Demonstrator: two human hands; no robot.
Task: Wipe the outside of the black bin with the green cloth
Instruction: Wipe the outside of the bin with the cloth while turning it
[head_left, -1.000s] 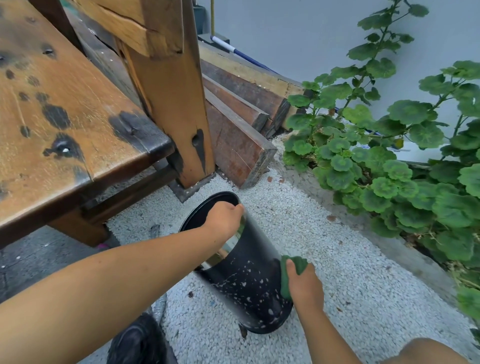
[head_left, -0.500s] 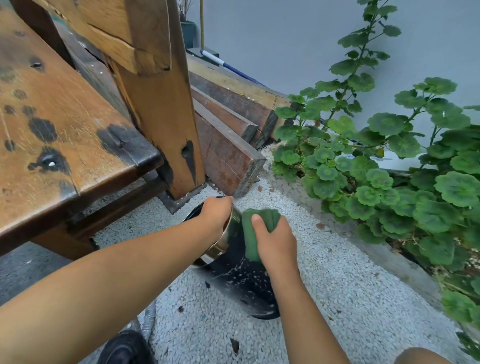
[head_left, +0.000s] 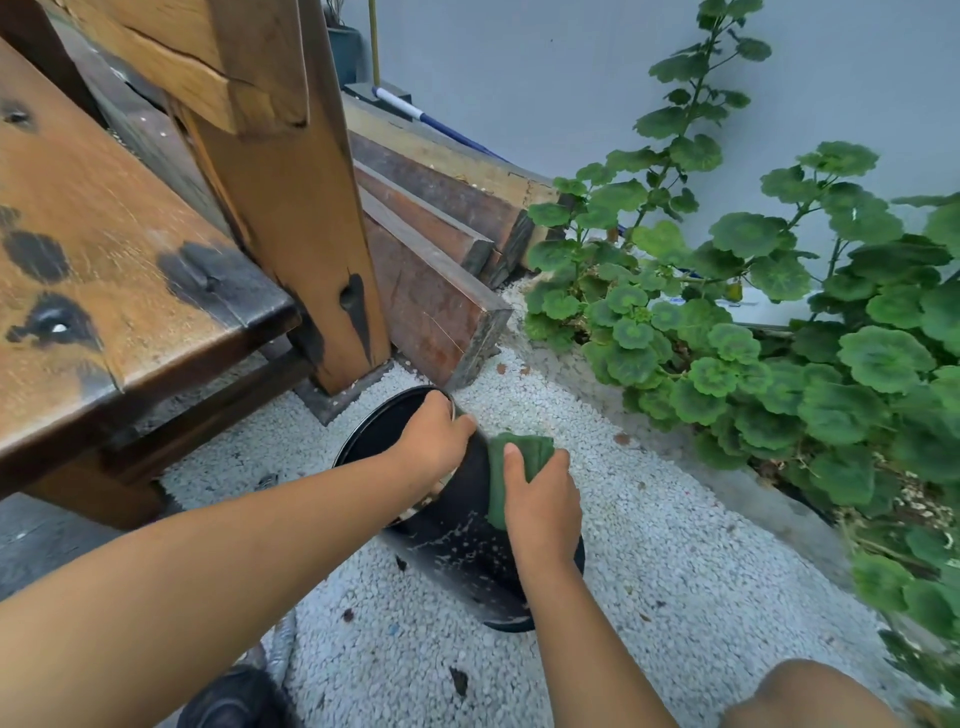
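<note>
The black bin (head_left: 457, 551) stands tilted on white gravel, its side speckled with pale spots. My left hand (head_left: 434, 441) grips the bin's rim, fingers curled over its far edge. My right hand (head_left: 540, 506) presses the folded green cloth (head_left: 511, 462) against the upper right side of the bin, just below the rim. The cloth sticks out past my fingers. My right wrist hides part of the bin's right wall.
A worn wooden bench (head_left: 119, 291) and its thick post (head_left: 306, 244) stand close at the left. Stacked timber beams (head_left: 441, 260) lie behind the bin. Leafy green plants (head_left: 753, 332) fill the right, along a grey wall. A dark shoe (head_left: 234, 701) shows bottom left.
My right hand slid the cloth from the bin's lower side up to near the rim, then slightly rightward. My left hand kept hold of the rim.
</note>
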